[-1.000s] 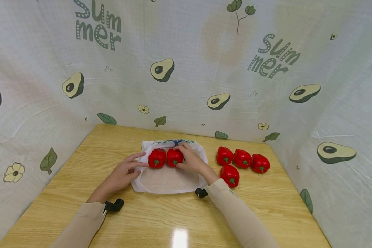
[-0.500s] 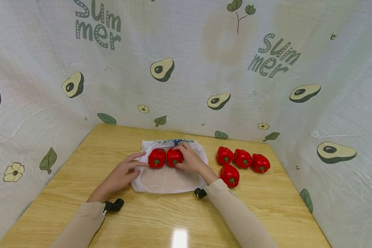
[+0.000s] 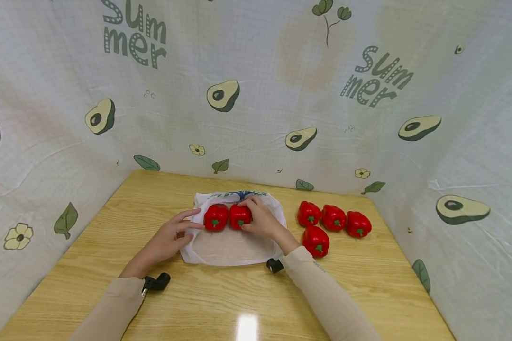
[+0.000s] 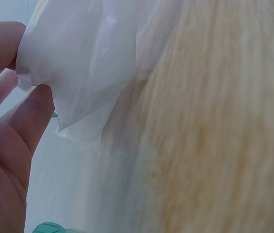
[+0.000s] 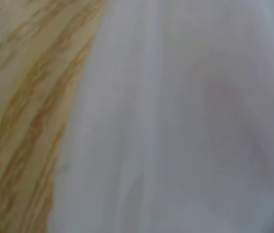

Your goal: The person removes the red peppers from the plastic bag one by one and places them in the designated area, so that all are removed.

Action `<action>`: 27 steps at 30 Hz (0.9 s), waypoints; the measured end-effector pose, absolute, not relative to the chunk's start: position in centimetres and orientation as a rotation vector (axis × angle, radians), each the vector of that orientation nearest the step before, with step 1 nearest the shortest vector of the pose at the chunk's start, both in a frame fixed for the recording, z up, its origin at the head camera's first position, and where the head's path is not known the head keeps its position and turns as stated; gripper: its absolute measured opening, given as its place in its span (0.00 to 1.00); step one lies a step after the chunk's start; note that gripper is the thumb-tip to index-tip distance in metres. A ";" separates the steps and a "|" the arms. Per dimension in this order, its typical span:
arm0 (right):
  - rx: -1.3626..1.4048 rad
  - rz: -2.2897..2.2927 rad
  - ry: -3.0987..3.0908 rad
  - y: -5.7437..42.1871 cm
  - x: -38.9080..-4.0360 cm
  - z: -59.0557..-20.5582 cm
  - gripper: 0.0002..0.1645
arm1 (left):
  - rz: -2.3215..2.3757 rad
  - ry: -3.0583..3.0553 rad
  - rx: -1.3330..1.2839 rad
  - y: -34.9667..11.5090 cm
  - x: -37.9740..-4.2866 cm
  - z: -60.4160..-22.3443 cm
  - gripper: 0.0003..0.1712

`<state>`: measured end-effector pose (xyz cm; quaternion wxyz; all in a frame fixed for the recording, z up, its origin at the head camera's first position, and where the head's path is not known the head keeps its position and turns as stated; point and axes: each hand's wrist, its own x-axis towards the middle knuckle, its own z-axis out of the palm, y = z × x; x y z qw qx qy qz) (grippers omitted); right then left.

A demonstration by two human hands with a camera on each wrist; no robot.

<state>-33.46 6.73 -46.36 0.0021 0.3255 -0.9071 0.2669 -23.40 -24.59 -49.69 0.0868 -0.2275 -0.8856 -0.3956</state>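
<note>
A white plastic bag with a blue and green print lies on the table, its mouth spread wide toward me. Two red bell peppers with green stems sit inside; the left bell pepper stands beside the right bell pepper. My right hand reaches into the bag and grips that right bell pepper from its right side. With thumb and fingers, my left hand pinches the bag's left edge, as the left wrist view shows at the plastic. White plastic fills most of the right wrist view, hiding the right hand there.
Right of the bag, several more red bell peppers are grouped on the wooden table, one bell pepper nearer than the others, close to my right sleeve. A printed cloth hangs behind and along both sides.
</note>
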 end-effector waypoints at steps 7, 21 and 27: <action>1.015 0.829 -2.825 6.7 -33.3 -46.7 0.35 | -1.161 -2.632 -0.674 -24.6 -23.4 -49.9 0.20; 1.072 0.862 -2.781 7.4 -32.9 -46.9 0.33 | -1.183 -2.665 -0.648 -24.7 -23.4 -49.9 0.20; 1.105 0.869 -2.773 7.7 -32.6 -46.5 0.33 | -1.207 -2.665 -0.642 -24.6 -23.4 -49.7 0.21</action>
